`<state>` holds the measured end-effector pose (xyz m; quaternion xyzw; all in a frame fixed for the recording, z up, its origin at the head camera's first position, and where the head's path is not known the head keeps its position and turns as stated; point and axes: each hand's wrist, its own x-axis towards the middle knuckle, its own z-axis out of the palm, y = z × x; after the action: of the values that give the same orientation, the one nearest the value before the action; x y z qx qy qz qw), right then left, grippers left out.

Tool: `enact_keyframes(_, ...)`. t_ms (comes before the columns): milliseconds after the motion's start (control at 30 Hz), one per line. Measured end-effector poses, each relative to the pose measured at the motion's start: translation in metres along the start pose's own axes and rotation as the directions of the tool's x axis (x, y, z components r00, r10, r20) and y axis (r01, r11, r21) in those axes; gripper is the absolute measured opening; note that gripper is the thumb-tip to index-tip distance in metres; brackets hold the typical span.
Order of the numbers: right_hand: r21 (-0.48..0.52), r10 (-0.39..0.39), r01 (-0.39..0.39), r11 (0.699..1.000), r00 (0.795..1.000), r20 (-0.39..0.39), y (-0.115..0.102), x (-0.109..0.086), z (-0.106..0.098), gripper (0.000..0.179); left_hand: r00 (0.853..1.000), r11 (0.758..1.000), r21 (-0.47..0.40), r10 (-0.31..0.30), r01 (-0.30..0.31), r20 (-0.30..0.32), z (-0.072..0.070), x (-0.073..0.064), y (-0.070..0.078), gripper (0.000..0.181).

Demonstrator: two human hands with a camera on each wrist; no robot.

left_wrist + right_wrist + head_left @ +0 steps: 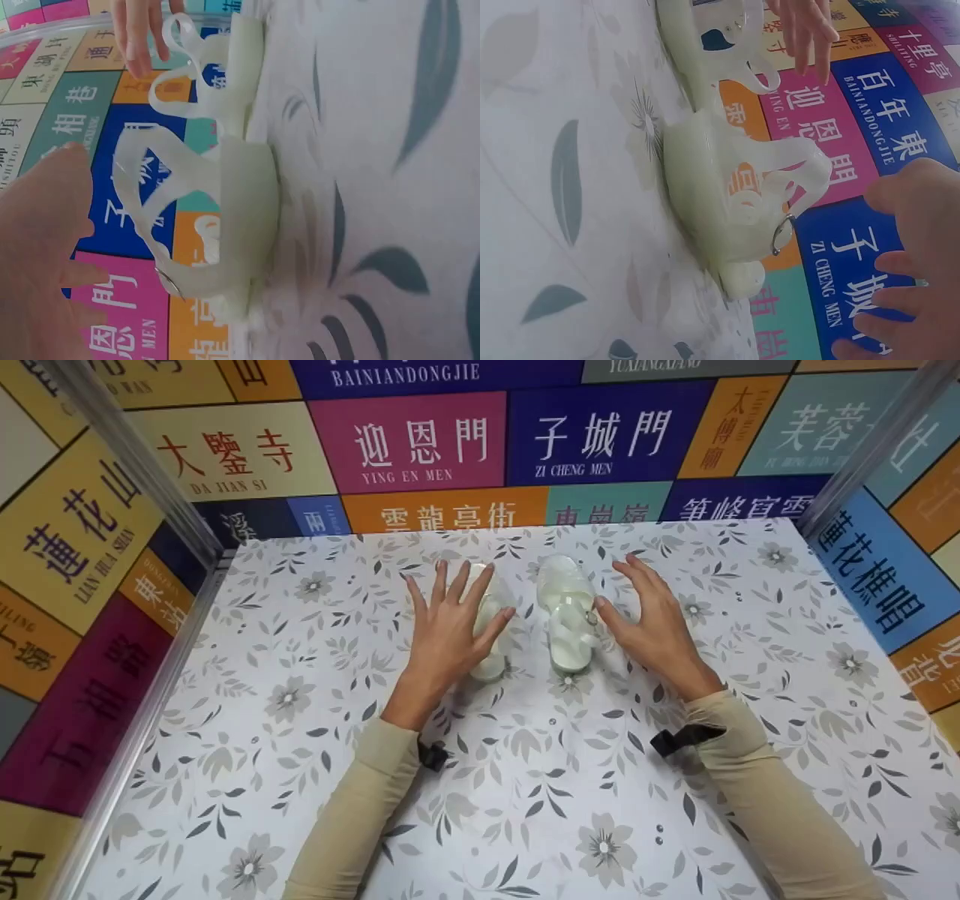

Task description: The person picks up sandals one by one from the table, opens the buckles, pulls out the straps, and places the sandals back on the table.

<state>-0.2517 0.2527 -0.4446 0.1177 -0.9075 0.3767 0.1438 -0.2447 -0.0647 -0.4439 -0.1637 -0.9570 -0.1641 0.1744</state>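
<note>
- Worktop (525, 780): floral covering looks slick; a nudged sandal could slide.
- Two translucent sandals lie side by side, mid-far: left sandal (491, 619), right sandal (568, 611).
- Left hand (448, 624) hovers spread, holding nothing, and hides its sandal; a blind grab may miss.
- Right hand (654, 619), spread and empty, sits beside the thin straps (780, 161); fingers could snag them.

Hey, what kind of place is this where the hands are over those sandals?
Probably a staged recording booth, not a home: a tabletop covered in floral paper, walls of colourful Chinese place-name signs, metal corner posts, and a pale sandal laid out between both hands.
</note>
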Motion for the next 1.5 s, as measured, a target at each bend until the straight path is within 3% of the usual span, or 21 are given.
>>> enact_keyframes(133,0.106,-0.016,0.016,0.994,1.0,-0.002,0.003,-0.004,0.003,0.057,0.994,0.993,-0.062,0.093,-0.096,-0.056,0.001,-0.001,0.011,0.064)
enact_keyframes(233,0.158,-0.01,0.003,0.987,0.999,0.045,0.004,-0.006,0.005,0.055,0.988,0.979,-0.139,0.145,-0.152,-0.058,0.0,-0.002,0.022,0.059)
enact_keyframes(333,0.174,-0.006,-0.014,0.985,0.994,0.112,0.006,-0.007,0.008,0.056,0.987,0.962,-0.223,0.158,-0.159,-0.02,-0.001,-0.004,0.034,0.059)
enact_keyframes(467,0.164,0.004,-0.035,0.986,0.983,0.181,0.007,-0.007,0.011,0.056,0.985,0.952,-0.268,0.166,-0.15,0.039,-0.001,-0.003,0.051,0.062)
enact_keyframes(667,0.163,0.047,-0.083,0.983,0.976,0.213,0.009,-0.007,0.014,0.056,0.975,0.943,-0.294,0.197,-0.159,0.103,0.005,0.004,0.074,0.065)
enact_keyframes(767,0.169,0.078,-0.118,0.978,0.97,0.23,0.011,-0.006,0.017,0.055,0.972,0.95,-0.285,0.175,-0.125,0.158,0.008,0.007,0.085,0.069)
enact_keyframes(900,0.192,0.099,-0.156,0.969,0.957,0.274,0.013,-0.006,0.019,0.054,0.97,0.972,-0.23,0.102,-0.05,0.22,0.015,0.009,0.098,0.074)
enact_keyframes(1200,0.25,0.101,-0.177,0.952,0.952,0.288,0.017,-0.006,0.026,0.054,0.977,0.982,-0.184,-0.002,0.042,0.213,0.041,0.013,0.105,0.061)
enact_keyframes(1300,0.251,0.119,-0.191,0.949,0.954,0.276,0.021,-0.007,0.028,0.055,0.977,0.971,-0.231,-0.013,0.064,0.214,0.05,0.014,0.104,0.056)
enact_keyframes(1400,0.265,0.13,-0.202,0.943,0.956,0.264,0.023,-0.007,0.029,0.055,0.983,0.959,-0.278,0.003,0.049,0.184,0.065,0.015,0.098,0.052)
enact_keyframes(1500,0.28,0.132,-0.206,0.938,0.957,0.26,0.025,-0.007,0.03,0.054,0.983,0.941,-0.336,0.028,0.036,0.183,0.071,0.015,0.096,0.052)
